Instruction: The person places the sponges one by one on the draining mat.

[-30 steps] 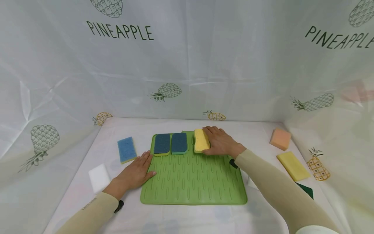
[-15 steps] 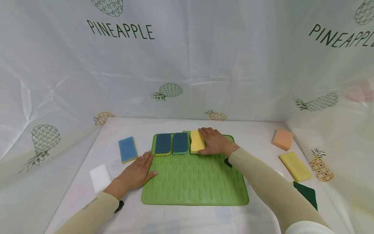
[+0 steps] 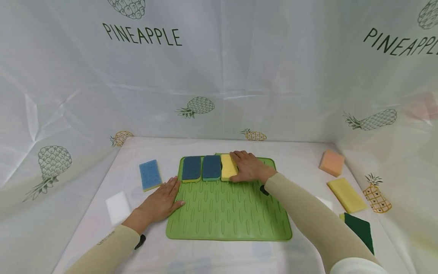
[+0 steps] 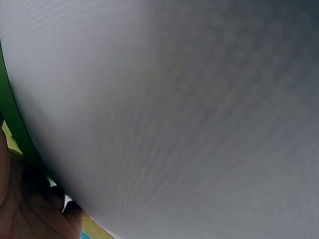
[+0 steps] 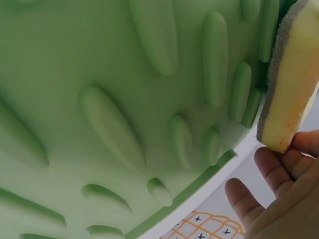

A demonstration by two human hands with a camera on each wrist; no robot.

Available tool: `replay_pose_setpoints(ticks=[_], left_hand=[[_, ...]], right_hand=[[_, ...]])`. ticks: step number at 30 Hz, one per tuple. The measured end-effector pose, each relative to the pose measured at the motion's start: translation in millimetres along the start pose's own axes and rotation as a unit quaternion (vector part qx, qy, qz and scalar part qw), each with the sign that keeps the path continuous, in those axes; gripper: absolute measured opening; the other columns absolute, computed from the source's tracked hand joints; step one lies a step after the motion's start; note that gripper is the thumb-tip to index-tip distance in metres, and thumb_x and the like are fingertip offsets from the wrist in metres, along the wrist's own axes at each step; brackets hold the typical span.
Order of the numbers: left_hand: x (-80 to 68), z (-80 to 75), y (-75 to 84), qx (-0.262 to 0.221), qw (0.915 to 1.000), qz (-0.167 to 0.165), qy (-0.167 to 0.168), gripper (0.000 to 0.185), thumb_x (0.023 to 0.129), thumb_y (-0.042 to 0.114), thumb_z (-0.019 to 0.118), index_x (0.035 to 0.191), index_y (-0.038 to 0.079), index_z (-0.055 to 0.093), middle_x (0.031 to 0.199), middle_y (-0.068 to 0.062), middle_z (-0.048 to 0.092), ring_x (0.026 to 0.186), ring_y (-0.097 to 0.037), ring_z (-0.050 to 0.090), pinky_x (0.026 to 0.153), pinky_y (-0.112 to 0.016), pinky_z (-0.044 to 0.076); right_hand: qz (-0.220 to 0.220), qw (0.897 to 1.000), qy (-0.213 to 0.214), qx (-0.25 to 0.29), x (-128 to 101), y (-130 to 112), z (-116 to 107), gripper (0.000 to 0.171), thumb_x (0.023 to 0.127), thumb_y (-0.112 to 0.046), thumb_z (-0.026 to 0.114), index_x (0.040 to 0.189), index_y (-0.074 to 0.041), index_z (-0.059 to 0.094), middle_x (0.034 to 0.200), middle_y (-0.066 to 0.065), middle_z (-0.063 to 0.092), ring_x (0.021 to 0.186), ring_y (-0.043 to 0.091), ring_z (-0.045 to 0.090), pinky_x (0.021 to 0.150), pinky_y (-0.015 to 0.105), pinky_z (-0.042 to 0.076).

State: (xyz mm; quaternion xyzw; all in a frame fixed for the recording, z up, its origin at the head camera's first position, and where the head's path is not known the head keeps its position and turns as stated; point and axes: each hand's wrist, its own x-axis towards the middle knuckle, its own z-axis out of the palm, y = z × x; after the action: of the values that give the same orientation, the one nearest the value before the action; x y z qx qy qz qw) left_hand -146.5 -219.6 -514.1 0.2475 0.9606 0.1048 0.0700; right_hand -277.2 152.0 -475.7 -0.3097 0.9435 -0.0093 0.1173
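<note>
A yellow sponge (image 3: pixel 228 167) lies at the back of the green ridged mat (image 3: pixel 226 213), its long side close against a dark blue-topped sponge (image 3: pixel 211 166). My right hand (image 3: pixel 249 166) holds the yellow sponge from its right, fingers at the far end and thumb at the near end. In the right wrist view, a grey layer shows along the yellow sponge (image 5: pixel 291 74), with fingertips at its edge. Farther left on the mat is a second dark blue-topped sponge (image 3: pixel 191 168). My left hand (image 3: pixel 158 201) rests flat across the mat's left edge, fingers straight.
Left of the mat lie a light blue sponge (image 3: pixel 149 174) and a white block (image 3: pixel 118 208). On the right are an orange block (image 3: pixel 332 163), a flat yellow sponge (image 3: pixel 347 195) and a dark green-topped sponge (image 3: pixel 361 230), partly behind my right forearm. A pineapple-print sheet rises behind.
My right hand has slid the yellow sponge leftward over the mat, closing the gap to the dark blue-topped sponge beside it. The left hand has stayed in place.
</note>
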Motion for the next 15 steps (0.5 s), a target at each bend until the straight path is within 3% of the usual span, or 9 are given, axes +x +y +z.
replay_pose_setpoints(ticks=[15], left_hand=[[-0.3, 2.5, -2.3, -0.008, 1.0000, 0.002, 0.001, 0.083, 0.111, 0.052, 0.048, 0.163, -0.009, 0.028, 0.170, -0.031, 0.024, 0.156, -0.050, 0.027, 0.124, -0.065, 0.030]], right_hand=[[0.010, 1.000, 0.002, 0.016, 3.8, 3.0, 2.9, 0.108, 0.092, -0.070, 0.060, 0.169, -0.005, 0.022, 0.170, 0.019, 0.032, 0.156, 0.041, 0.032, 0.125, 0.061, 0.033]])
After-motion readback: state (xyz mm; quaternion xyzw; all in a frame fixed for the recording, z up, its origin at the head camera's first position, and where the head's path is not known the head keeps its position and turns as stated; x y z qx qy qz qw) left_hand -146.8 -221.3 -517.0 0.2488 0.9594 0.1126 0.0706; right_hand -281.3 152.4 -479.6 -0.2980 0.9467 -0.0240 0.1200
